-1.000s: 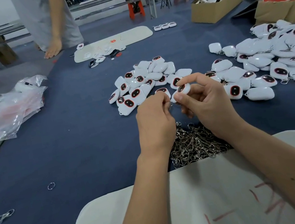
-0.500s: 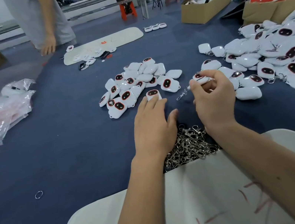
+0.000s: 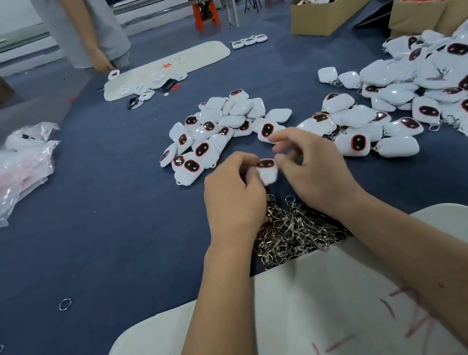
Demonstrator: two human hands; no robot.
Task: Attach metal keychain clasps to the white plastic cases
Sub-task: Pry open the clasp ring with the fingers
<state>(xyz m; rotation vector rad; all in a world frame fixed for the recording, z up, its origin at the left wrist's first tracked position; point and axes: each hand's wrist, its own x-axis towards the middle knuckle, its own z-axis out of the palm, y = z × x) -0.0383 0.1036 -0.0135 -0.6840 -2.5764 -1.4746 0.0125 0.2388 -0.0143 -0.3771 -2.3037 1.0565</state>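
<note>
Over the blue counter (image 3: 88, 239), the left hand (image 3: 232, 205) grips a white case (image 3: 267, 170) with curled fingers, and the right hand (image 3: 315, 173) meets it at the case's right edge, fingers bent and blurred. Just below both hands lies a heap of metal clasps (image 3: 295, 235), partly under the wrists. A pile of cases (image 3: 218, 130) sits beyond the hands, a larger pile (image 3: 429, 95) to the right.

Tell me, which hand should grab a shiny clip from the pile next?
Probably the right hand. The left hand grips the white case, while the right one's fingers look blurred and seem free. The clasp pile lies just below both hands.
</note>
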